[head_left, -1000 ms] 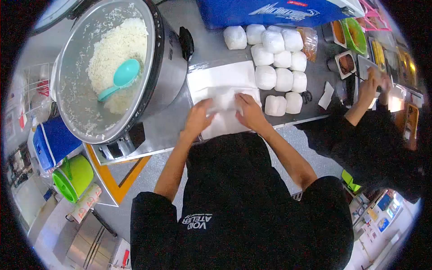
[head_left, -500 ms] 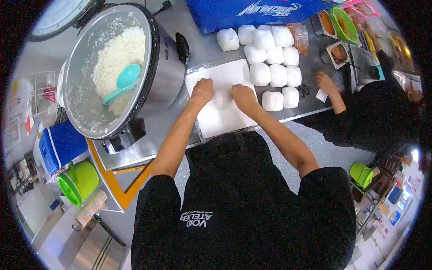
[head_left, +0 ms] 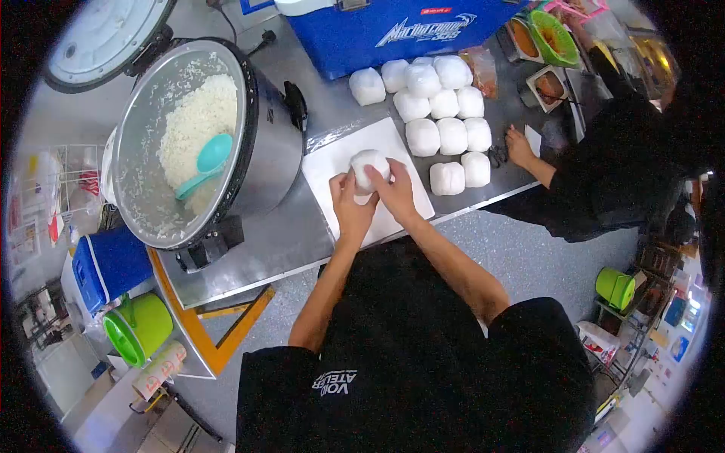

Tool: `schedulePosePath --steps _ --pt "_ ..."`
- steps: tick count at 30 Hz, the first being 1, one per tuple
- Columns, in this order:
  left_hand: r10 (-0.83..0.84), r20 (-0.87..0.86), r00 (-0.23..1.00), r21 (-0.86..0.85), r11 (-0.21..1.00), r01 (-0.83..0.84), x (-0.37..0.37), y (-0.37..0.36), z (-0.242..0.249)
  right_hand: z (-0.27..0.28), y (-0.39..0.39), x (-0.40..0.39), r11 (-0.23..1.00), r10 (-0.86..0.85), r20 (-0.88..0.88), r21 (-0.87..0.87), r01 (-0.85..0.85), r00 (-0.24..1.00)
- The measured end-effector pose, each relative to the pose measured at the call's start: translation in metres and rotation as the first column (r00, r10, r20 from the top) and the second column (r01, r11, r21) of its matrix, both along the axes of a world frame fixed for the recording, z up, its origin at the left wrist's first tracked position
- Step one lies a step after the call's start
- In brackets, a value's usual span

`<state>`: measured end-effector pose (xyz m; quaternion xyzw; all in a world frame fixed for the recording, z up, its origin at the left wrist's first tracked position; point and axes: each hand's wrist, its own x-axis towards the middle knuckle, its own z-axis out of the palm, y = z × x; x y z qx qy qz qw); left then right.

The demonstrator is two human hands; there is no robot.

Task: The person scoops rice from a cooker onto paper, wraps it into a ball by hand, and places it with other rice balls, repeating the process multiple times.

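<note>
A rounded white wrapped packet (head_left: 370, 167) is between my two hands, above a stack of white paper sheets (head_left: 323, 162). My left hand (head_left: 353, 210) has its fingers curled on the packet's near left side. From the right, my right hand (head_left: 397, 198) grips it, thumb and fingers on the near face. What lies inside the wrapping is hidden. Just right of the paper, several similar white packets (head_left: 423, 137) sit in rows on the metal table, some stacked at the back.
A big open rice cooker (head_left: 281, 162) stands left, with rice (head_left: 200, 113) and a turquoise ladle (head_left: 214, 154) inside. A blue cooler box (head_left: 362, 45) is behind the packets. At right, a co-worker's hand (head_left: 521, 147) is near scissors (head_left: 497, 156) and food trays (head_left: 547, 87).
My hands have come together from opposite sides of the paper and now hold a rounded packet. The view has shifted slightly. The co-worker's hand now has a white piece beyond it.
</note>
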<state>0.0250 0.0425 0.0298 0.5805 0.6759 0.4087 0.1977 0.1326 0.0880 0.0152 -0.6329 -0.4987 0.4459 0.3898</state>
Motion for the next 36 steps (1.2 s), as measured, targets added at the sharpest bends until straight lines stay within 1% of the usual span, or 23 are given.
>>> schedulePosePath --steps 3,4,5,7,8,9,11,12,13,14,15,16,17,18,19,20,21,22,23,26,31,35,36 --pt "0.031 0.393 0.919 -0.021 0.999 -0.025 0.009 0.01 -0.004 0.031 0.015 0.003 0.997 0.063 -0.294 0.054 -0.049 0.954" --pt "0.097 0.91 0.404 -0.142 0.986 0.083 0.008 0.014 -0.005 0.037 0.013 0.0 0.975 0.022 -0.078 0.222 -0.004 0.997" --pt "0.11 0.969 0.219 -0.136 0.985 0.105 0.003 0.016 -0.005 0.027 0.011 0.003 0.902 0.077 0.22 0.401 -0.161 0.973" --pt "0.147 0.976 -0.162 -0.122 0.98 0.155 -0.006 0.014 0.003 0.031 0.003 0.007 0.894 0.262 0.135 0.339 -0.293 0.956" --pt "0.17 0.985 -0.009 -0.166 0.972 0.164 0.0 0.013 0.007 0.035 -0.003 0.009 0.923 0.327 0.041 0.199 -0.328 0.944" --pt "0.182 0.982 0.057 -0.189 0.966 0.174 0.001 0.011 0.008 0.023 -0.005 0.012 0.844 0.33 0.238 0.36 -0.399 0.913" --pt "0.206 0.96 0.192 -0.241 0.953 0.185 -0.003 0.007 -0.001 0.034 -0.007 0.023 0.81 0.337 0.33 0.377 -0.45 0.882" --pt "0.145 0.97 0.194 -0.191 0.95 0.249 -0.008 0.007 -0.009 0.039 -0.001 0.032 0.865 0.381 0.27 0.235 -0.444 0.884" --pt "0.095 0.933 0.347 -0.201 0.937 0.285 -0.012 0.009 -0.008 0.043 0.009 0.044 0.894 0.418 0.203 0.082 -0.441 0.886" --pt "0.041 0.873 0.487 -0.219 0.923 0.316 -0.016 0.007 -0.008 0.045 0.017 0.058 0.895 0.445 0.128 -0.077 -0.439 0.886" --pt "-0.019 0.791 0.611 -0.24 0.909 0.339 -0.021 0.006 -0.007 0.02 0.026 0.076 0.949 0.295 0.298 0.021 -0.315 0.908" --pt "-0.215 0.439 0.872 -0.265 0.897 0.354 -0.03 -0.001 -0.017 0.02 0.044 0.098 0.966 0.245 0.056 -0.105 -0.238 0.968" --pt "-0.322 0.187 0.928 -0.365 0.854 0.37 -0.035 -0.006 -0.015 -0.016 0.062 0.122 0.901 -0.007 0.33 0.412 -0.137 0.944" --pt "-0.429 -0.069 0.901 -0.471 0.81 0.349 -0.039 -0.013 -0.011 0.001 0.081 0.137 0.968 -0.074 0.237 0.252 0.012 0.969" --pt "-0.531 -0.303 0.791 -0.574 0.764 0.294 -0.044 -0.019 -0.01 0.02 0.1 0.152 0.984 -0.172 0.149 0.078 0.162 0.974" --pt "-0.522 -0.228 0.822 -0.55 0.766 0.333 -0.05 -0.021 -0.025 0.018 0.118 0.165 0.955 -0.288 0.04 0.091 0.284 0.957" --pt "-0.534 -0.232 0.813 -0.542 0.765 0.347 -0.056 -0.019 -0.025 0.017 0.133 0.173 0.938 -0.286 -0.031 0.195 0.286 0.958" --pt "-0.545 -0.234 0.805 -0.538 0.762 0.36 -0.062 -0.015 -0.023 0.013 0.153 0.186 0.987 -0.154 0.508 0.11 0.113 0.848" --pt "-0.557 -0.235 0.796 -0.535 0.758 0.373 -0.066 -0.014 -0.022 0.009 0.163 0.197 0.998 0.051 0.88 -0.056 -0.003 0.473" --pt "-0.582 -0.261 0.77 -0.534 0.752 0.387 -0.076 -0.008 -0.03 0.006 0.155 0.187 0.916 -0.304 0.759 0.399 -0.043 0.575" --pt "-0.613 -0.292 0.734 -0.58 0.724 0.374 -0.072 -0.008 -0.026 0.1 0.116 0.065 0.923 0.02 0.328 0.356 -0.143 0.944" --pt "-0.635 -0.257 0.729 -0.443 0.748 0.495 -0.074 -0.021 -0.015 0.204 0.106 -0.047 0.692 0.331 0.295 0.57 -0.442 0.897" --pt "-0.603 -0.215 0.768 -0.395 0.773 0.496 -0.076 -0.03 -0.007 0.233 0.106 -0.078 0.645 0.453 0.298 0.541 -0.539 0.84"
